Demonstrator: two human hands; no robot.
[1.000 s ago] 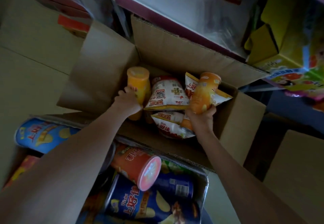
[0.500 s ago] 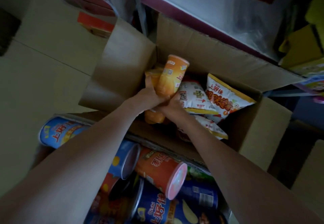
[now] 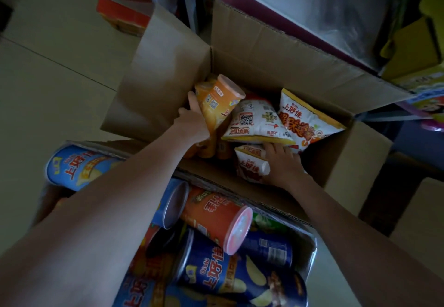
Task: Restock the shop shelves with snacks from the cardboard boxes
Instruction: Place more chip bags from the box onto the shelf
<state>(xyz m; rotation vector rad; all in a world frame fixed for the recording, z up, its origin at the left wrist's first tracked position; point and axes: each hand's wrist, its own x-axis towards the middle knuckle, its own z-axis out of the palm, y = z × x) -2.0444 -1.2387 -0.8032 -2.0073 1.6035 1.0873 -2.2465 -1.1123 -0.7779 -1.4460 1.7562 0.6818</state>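
Head cam: L hand (image 3: 192, 122) grips orange can (image 3: 221, 102) by box (image 3: 276, 66) left wall. R hand (image 3: 284, 165) on bag (image 3: 249, 165) near front wall; fingertips hidden under white bag (image 3: 254, 122), grip unclear.

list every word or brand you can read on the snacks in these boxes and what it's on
"Oishi 上好佳": yellow-edged bag.
"Oishi 上好佳": dark blue canister.
"上好佳": light blue canister.
"Oishi": small bag by the right hand.
Too small or blurred: print around the QR code on the white bag; labels on the orange canister the left hand grips; characters on the pink-lidded canister.
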